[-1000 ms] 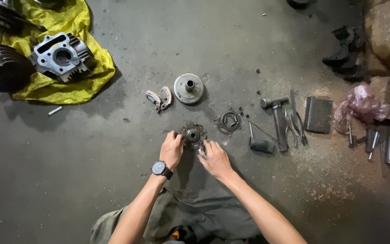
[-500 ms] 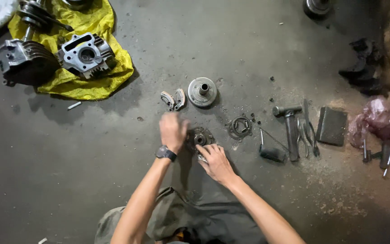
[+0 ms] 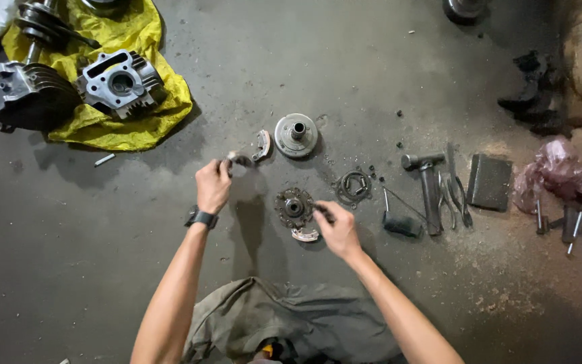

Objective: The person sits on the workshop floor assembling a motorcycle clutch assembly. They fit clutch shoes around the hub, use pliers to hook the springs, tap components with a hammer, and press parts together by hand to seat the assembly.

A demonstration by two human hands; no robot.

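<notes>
Left hand (image 3: pixel 213 183) raised at about 10 o'clock from the hub (image 3: pixel 294 206), forearm stretched straight up from the lower edge, wrist with a dark watch (image 3: pixel 201 218). Fingers curled narrow, pinching a small curved shoe (image 3: pixel 239 159) at the tips, just above the floor (image 3: pixel 170 236). Second shoe (image 3: pixel 262 145) lying just beside at 1 o'clock of the held one, touching or nearly touching it; cannot tell which.

Right hand (image 3: pixel 336 231) low at 4 o'clock of the hub, forearm angled in from the lower right, palm down. Fingertips (image 3: pixel 320 213) bent and pressed narrow against the hub's right edge, gripping a small dark part there; too small to tell what. Third shoe (image 3: pixel 305 234) flat on the floor at 6 o'clock of the hub, just beside the right thumb.

Round drum (image 3: pixel 296 135) at 12 o'clock of the hub, apart from it. Ring with springs (image 3: pixel 353 187) at 2 o'clock of the hub, near. Hammer (image 3: pixel 427 182) and pliers (image 3: pixel 454 190) at 3 o'clock, well apart. Dark flat block (image 3: pixel 490 182) beyond them, pink bag (image 3: pixel 558 172) further right. Yellow cloth (image 3: pixel 136 114) at 10 o'clock, far corner, bearing a cylinder head (image 3: pixel 119 82). Grey trousers (image 3: pixel 284 323) between the forearms at 6 o'clock.
</notes>
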